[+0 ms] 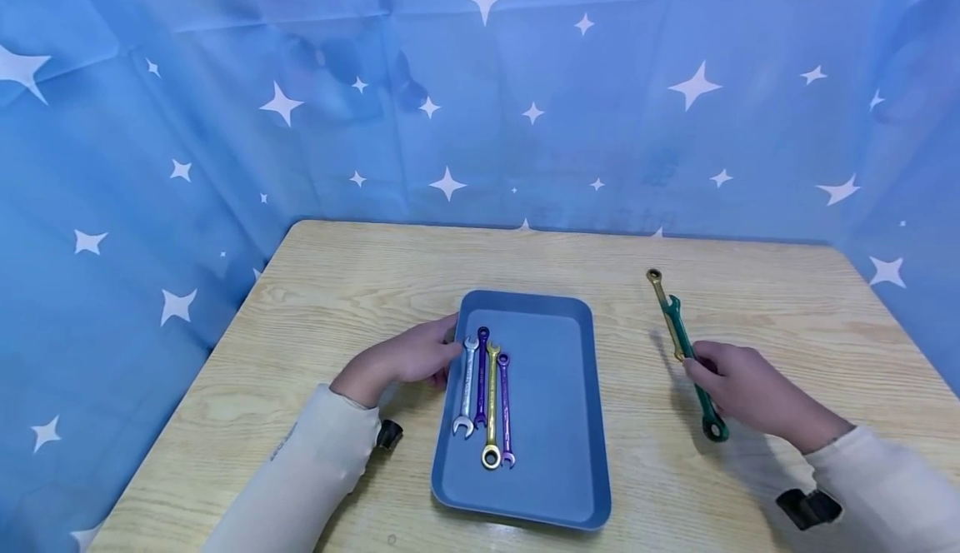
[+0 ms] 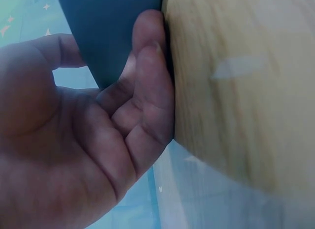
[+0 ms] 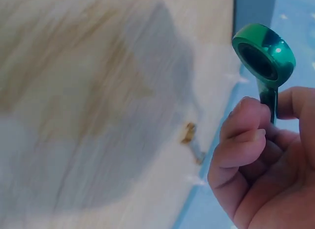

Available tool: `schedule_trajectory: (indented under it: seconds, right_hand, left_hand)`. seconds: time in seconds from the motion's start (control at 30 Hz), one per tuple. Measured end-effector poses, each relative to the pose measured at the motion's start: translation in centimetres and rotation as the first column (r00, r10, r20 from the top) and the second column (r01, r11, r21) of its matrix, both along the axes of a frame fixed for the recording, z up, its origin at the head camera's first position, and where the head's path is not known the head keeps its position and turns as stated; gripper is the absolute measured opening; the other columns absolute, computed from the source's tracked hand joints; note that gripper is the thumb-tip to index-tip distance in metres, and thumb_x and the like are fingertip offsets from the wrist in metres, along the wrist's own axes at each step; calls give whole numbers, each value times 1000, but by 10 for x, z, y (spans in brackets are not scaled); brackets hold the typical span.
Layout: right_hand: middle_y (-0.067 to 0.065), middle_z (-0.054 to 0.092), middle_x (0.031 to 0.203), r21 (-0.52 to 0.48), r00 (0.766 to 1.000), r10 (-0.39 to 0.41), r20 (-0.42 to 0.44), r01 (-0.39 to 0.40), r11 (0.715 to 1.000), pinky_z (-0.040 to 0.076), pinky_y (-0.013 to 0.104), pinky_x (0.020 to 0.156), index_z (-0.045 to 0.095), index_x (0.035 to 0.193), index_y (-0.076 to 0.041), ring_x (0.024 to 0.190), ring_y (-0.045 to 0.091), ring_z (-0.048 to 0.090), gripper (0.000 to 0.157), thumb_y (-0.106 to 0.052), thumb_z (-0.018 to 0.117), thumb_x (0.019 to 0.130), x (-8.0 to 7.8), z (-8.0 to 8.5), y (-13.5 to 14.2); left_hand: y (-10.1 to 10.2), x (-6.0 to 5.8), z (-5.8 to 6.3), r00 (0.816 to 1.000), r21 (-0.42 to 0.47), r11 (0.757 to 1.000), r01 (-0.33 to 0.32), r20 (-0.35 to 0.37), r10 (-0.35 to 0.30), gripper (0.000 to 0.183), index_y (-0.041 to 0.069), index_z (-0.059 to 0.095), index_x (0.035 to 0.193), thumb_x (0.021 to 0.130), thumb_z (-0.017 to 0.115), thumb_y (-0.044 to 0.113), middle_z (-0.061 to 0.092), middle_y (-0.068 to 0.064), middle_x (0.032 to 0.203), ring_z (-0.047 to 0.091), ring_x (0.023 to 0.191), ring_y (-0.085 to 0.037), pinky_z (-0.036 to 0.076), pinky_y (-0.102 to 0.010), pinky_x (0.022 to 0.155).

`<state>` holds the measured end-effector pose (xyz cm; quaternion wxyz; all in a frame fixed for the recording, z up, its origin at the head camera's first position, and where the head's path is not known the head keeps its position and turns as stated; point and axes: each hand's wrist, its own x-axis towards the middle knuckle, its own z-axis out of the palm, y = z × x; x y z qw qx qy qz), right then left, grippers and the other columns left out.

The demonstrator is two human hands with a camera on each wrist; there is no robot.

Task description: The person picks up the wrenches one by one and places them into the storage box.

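Observation:
My left hand (image 1: pixel 411 358) grips the left side of a blue-grey tray (image 1: pixel 558 420), thumb at the rim and fingers curled under the edge in the left wrist view. Inside the tray's left half lie several combination wrenches, roughly side by side: a silver wrench (image 1: pixel 467 388), a dark purple wrench (image 1: pixel 482 376), a gold wrench (image 1: pixel 492 403) and a lighter purple wrench (image 1: pixel 506 403). Right of the tray, my right hand (image 1: pixel 746 386) holds a green wrench (image 3: pixel 266 57) by its shaft, ring end towards me, raised over the table. Behind it is another gold wrench (image 1: pixel 662 296), lying on the tabletop.
A light wood table (image 1: pixel 360 278) carries everything. Its back edge meets a blue cloth backdrop (image 1: pixel 480 120) with white stars, which also hangs along the left and right sides. Dark wrist cameras sit under both sleeves.

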<state>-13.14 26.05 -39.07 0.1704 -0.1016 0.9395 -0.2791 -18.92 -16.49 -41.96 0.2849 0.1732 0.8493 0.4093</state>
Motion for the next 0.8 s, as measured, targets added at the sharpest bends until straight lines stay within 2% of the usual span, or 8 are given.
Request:
schedule_trajectory:
  seconds: [0.23,0.43,0.8]
  right_hand:
    - [-1,41,59,-43,1000,-6,-3,6,999,38,29,47,45,79,-8,47,13,42,37,-30,41,109,7,9,-17]
    - [-3,37,58,-89,999,1,-40,-5,996,35,28,45,42,78,-9,45,12,39,38,-31,42,108,13,16,-31]
    - [-5,36,54,-169,998,-2,-62,-9,986,35,28,45,41,75,-9,44,11,38,39,-29,45,108,17,19,-55]
  left_hand:
    - [1,-1,0,1000,-10,1000,9,-8,-10,56,25,26,158,104,40,22,67,-6,83,65,64,-21,56,-36,63]
    - [1,-1,1,1000,-12,1000,5,-13,-5,57,25,25,159,104,40,21,67,-6,82,66,65,-22,56,-36,63]
    - [1,-1,-1,1000,-7,1000,-11,-1,11,58,26,24,160,104,40,22,67,-6,84,66,66,-22,56,-36,63]
